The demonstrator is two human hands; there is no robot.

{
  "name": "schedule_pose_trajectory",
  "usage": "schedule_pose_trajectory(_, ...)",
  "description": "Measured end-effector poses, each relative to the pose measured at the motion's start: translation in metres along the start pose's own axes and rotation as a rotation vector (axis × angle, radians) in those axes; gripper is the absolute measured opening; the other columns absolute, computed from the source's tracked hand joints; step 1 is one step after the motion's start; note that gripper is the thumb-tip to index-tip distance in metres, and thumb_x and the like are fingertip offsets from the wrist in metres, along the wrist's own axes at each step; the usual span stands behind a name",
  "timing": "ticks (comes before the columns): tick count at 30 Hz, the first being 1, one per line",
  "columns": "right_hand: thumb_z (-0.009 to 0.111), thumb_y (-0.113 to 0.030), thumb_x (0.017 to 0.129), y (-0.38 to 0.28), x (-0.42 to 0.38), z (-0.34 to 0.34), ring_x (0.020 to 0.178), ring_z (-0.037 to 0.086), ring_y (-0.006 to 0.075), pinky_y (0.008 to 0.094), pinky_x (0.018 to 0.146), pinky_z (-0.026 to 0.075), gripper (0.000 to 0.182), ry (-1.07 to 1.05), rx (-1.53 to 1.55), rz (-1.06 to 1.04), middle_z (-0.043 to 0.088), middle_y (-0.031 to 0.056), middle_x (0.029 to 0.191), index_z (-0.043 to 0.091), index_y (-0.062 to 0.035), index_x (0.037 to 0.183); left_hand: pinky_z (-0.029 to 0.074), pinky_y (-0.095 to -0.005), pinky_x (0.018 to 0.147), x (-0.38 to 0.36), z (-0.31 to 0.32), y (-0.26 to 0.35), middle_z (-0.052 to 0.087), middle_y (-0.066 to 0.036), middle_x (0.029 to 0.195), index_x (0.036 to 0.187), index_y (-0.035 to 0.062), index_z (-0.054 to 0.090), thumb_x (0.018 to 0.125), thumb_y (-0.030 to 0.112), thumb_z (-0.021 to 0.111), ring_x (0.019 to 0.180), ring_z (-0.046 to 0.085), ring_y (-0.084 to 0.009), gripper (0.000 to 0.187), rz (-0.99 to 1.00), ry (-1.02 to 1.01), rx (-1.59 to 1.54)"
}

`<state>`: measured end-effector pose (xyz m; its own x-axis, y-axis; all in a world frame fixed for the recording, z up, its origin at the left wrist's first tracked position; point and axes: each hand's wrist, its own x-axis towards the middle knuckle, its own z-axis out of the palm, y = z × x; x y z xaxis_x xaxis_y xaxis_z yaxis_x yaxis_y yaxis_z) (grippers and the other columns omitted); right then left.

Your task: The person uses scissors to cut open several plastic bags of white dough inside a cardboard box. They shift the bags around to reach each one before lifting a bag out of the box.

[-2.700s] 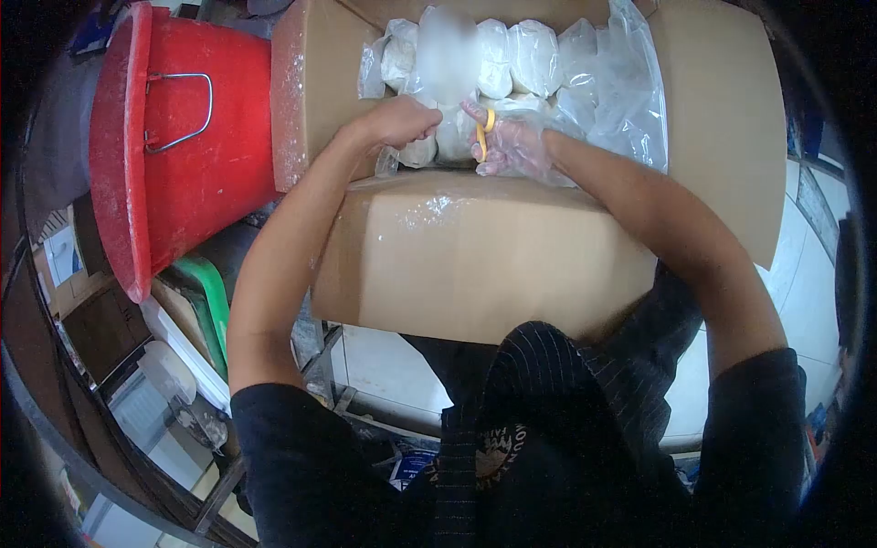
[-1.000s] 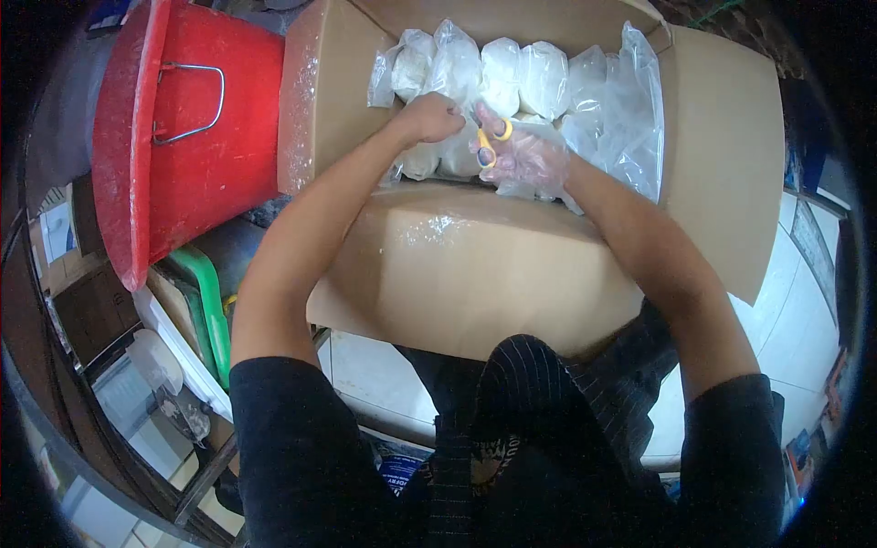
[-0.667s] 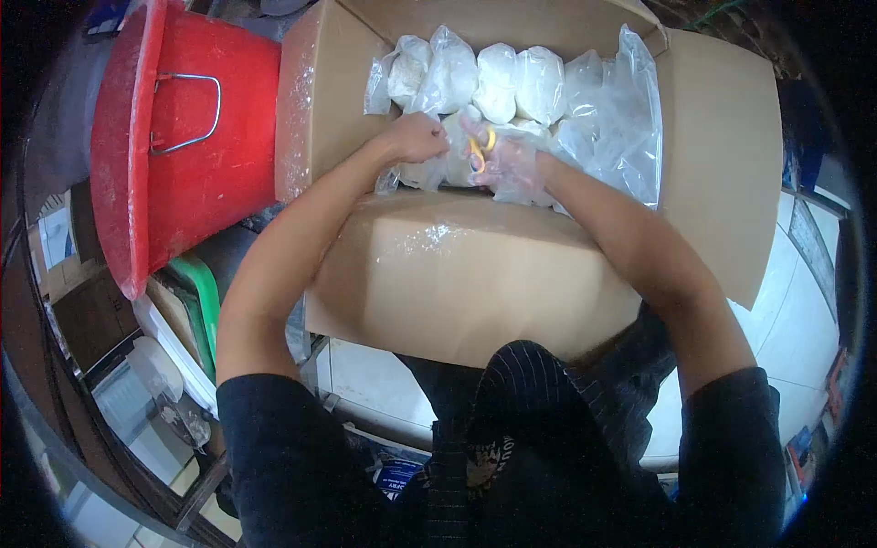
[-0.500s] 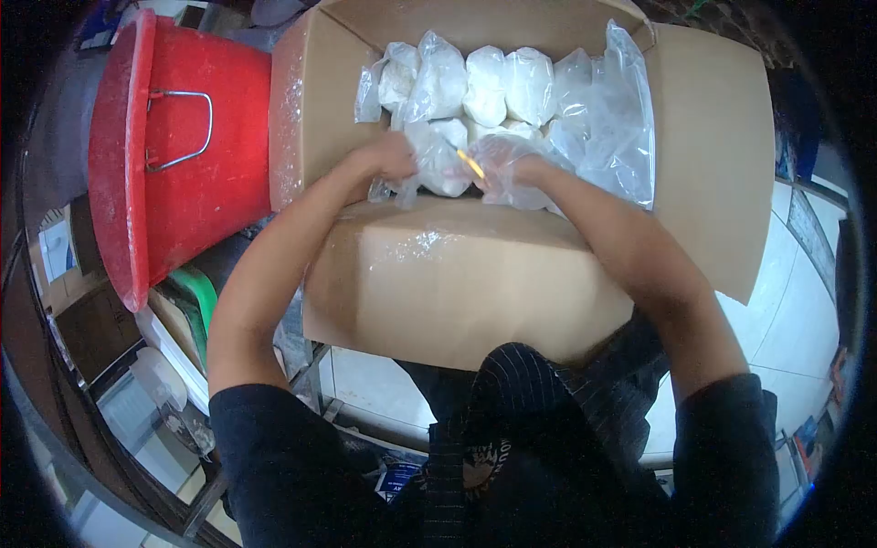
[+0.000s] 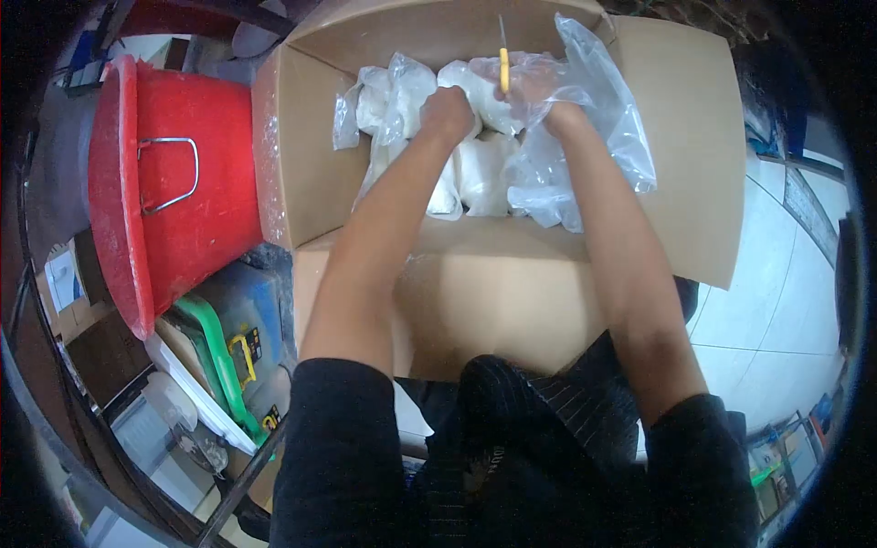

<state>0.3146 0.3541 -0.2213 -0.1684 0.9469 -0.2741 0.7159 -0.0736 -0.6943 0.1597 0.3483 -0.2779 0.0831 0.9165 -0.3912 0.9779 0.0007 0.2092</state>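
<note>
Inside the open cardboard box [image 5: 512,301], several clear plastic bags of white contents [image 5: 489,173] stand packed together. My left hand [image 5: 448,114] is closed at the top of a white-filled bag [image 5: 480,96] in the far row; its fingertips are mostly hidden. To its right, my right hand [image 5: 539,82] shows partly through loose clear plastic [image 5: 603,110]. It grips a slim tool with a yellow handle [image 5: 504,71] and a thin metal tip pointing away from me. Whether that is a knife or scissors I cannot make out.
A red plastic tub [image 5: 206,173] with a metal handle lies tilted left of the box. Below it are a green-handled item [image 5: 215,352] and a blue container [image 5: 251,306]. The box's right flap [image 5: 685,146] is folded outward, above a tiled floor [image 5: 767,292].
Both hands have moved from the near row to the far row of bags. The yellow tool now points away from me, and the view has shifted slightly.
</note>
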Motion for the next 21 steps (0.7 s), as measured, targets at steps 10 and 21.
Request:
schedule_pose_trajectory(10,0.061,-0.032,0.068,-0.006,-0.001,-0.009,0.088,0.057,0.0355,0.0443,0.076,0.044,0.037,0.050,-0.211,-0.206,0.061,0.0183,0.093,0.061,-0.0032,0.092,0.050,-0.0395,0.076,0.025,0.018,0.006,0.062,-0.019,0.090,0.086,-0.0001,0.063,0.068,0.023,0.068,0.086,0.061,-0.0328,0.029,-0.128,0.127,-0.147)
schedule_pose_trajectory(21,0.064,-0.032,0.065,-0.013,0.001,-0.027,0.090,0.055,0.0356,0.0457,0.080,0.040,0.039,-0.087,-0.210,-0.154,0.061,0.0175,0.093,0.059,-0.0069,0.094,0.049,-0.0370,0.062,0.010,-0.054,-0.058,0.063,-0.017,0.066,0.066,-0.0011,0.065,0.067,0.036,0.067,0.061,0.062,-0.0282,0.037,-0.015,0.158,-0.140)
